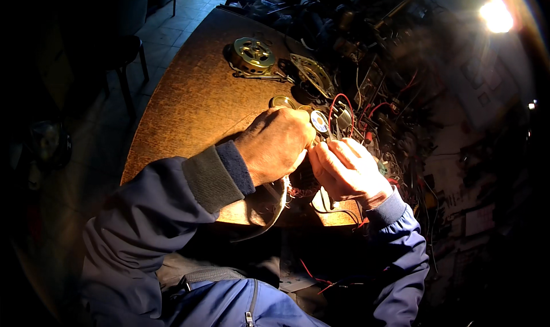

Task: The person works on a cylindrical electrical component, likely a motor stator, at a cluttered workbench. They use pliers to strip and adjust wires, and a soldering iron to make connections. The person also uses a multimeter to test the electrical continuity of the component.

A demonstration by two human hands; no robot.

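My left hand (275, 143) is closed over the front part of the wooden table, its knuckles up and its fingertips hidden. Close against it, my right hand (349, 169) has its fingers pinched together, and what lies between the two hands cannot be made out. Just beyond the fingertips is a small round piece with a white and blue face (319, 121). A loop of red wire (342, 96) arches over a small metal part (344, 118) there. Reddish thin strands (303, 192) show below the hands. A pale frayed strip (281, 204) hangs from under my left hand past the table's front edge.
A gold-coloured round motor housing (254, 55) sits at the far side of the wooden table (177, 103). Right of it lies an openwork metal plate (312, 75). Tangled wires and parts (395, 120) crowd the right side. A lit lamp (496, 15) shines at upper right; a stool (123, 55) stands left.
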